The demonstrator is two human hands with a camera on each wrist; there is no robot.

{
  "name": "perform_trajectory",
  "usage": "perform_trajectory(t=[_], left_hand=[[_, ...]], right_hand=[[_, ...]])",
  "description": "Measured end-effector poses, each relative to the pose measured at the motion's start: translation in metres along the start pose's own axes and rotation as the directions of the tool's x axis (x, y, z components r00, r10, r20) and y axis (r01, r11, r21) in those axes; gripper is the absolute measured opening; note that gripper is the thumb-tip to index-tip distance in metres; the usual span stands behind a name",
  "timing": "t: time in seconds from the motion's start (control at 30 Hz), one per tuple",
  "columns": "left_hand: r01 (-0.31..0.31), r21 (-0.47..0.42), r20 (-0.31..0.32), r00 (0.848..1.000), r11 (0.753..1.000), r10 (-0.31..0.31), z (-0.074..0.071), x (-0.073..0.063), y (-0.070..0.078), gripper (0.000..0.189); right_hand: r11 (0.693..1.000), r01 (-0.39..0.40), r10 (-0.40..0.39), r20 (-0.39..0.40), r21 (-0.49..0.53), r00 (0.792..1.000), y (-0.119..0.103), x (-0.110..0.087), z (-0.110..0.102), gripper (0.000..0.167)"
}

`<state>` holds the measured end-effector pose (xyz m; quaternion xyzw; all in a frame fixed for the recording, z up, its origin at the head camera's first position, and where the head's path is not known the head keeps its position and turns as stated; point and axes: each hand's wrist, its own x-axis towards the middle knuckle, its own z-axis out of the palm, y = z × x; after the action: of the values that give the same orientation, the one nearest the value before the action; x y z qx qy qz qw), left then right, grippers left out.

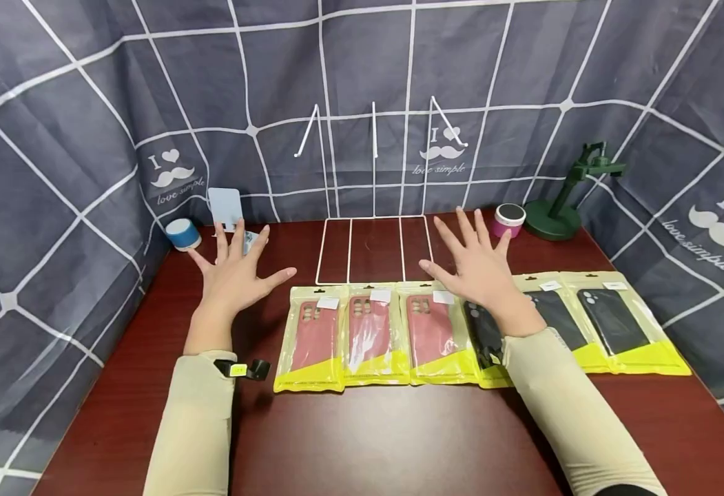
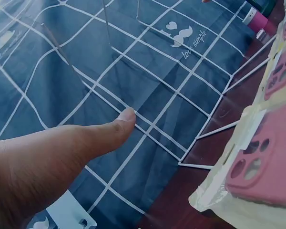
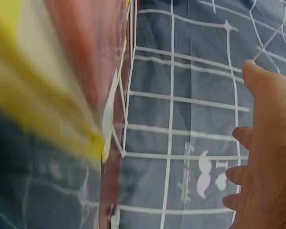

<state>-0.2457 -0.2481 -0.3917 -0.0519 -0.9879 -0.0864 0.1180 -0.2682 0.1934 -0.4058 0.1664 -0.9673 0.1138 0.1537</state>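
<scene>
My left hand [image 1: 233, 275] hovers with spread fingers over the table's left side, holding nothing. Likewise spread and holding nothing, my right hand [image 1: 479, 275] is raised over the bagged phone cases, its forearm hiding part of them. Three pink phone cases [image 1: 315, 334] in clear, yellow-bottomed bags lie side by side in a row. To their right are black phone cases [image 1: 612, 317] in matching bags. Behind the row stands a white wire rack [image 1: 374, 131] with three prongs. In the left wrist view, a pink case [image 2: 267, 162] shows beyond my thumb.
At the back left are a blue round container [image 1: 183, 234] and a light blue card [image 1: 225, 207]. A pink cylinder [image 1: 510, 219] and a dark green stand [image 1: 554, 217] are at the back right. Grey checked cloth [image 1: 374, 62] hangs around the dark red table [image 1: 374, 441].
</scene>
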Motion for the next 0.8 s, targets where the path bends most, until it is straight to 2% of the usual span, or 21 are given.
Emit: perform_trajectory(t=[0.07,0.17,0.27,0.33,0.43,0.53,0.6,0.7,0.8], left_hand=[[0.000,-0.041,0.047,0.999,0.999,0.002,0.002,0.000,-0.001,0.098],[-0.002,-0.196,0.161,0.986,0.981,0.034,0.008,0.001,-0.002,0.094],[0.039,-0.372,0.258,0.964,0.927,0.063,0.022,0.004,-0.004,0.085],[0.076,-0.453,0.295,0.953,0.888,0.069,0.035,0.005,-0.005,0.078],[0.099,-0.518,0.279,0.958,0.850,0.059,0.058,0.009,-0.009,0.063],[0.096,-0.590,0.216,0.975,0.802,0.042,0.076,0.010,-0.008,0.046],[0.087,-0.627,0.169,0.985,0.774,0.026,0.083,0.010,-0.007,0.041],[0.077,-0.653,0.128,0.992,0.754,0.010,0.090,0.009,-0.005,0.038],[0.077,-0.664,0.116,0.993,0.744,0.001,0.092,0.008,-0.004,0.035]], right_hand=[[0.998,0.057,-0.057,-0.004,0.027,0.998,-0.015,0.001,0.002,0.084],[0.973,0.174,-0.184,0.060,0.151,0.981,-0.053,0.005,0.008,0.070],[0.919,0.266,-0.324,0.174,0.289,0.930,-0.098,0.019,0.023,0.056],[0.900,0.281,-0.372,0.254,0.332,0.892,-0.121,0.029,0.034,0.052],[0.913,0.280,-0.373,0.333,0.296,0.866,-0.144,0.045,0.053,0.048],[0.936,0.240,-0.326,0.380,0.256,0.866,-0.152,0.052,0.066,0.044],[0.940,0.210,-0.306,0.390,0.270,0.868,-0.153,0.054,0.072,0.042],[0.923,0.187,-0.311,0.364,0.337,0.878,-0.151,0.053,0.083,0.036],[0.890,0.176,-0.326,0.319,0.420,0.890,-0.147,0.051,0.093,0.024]])
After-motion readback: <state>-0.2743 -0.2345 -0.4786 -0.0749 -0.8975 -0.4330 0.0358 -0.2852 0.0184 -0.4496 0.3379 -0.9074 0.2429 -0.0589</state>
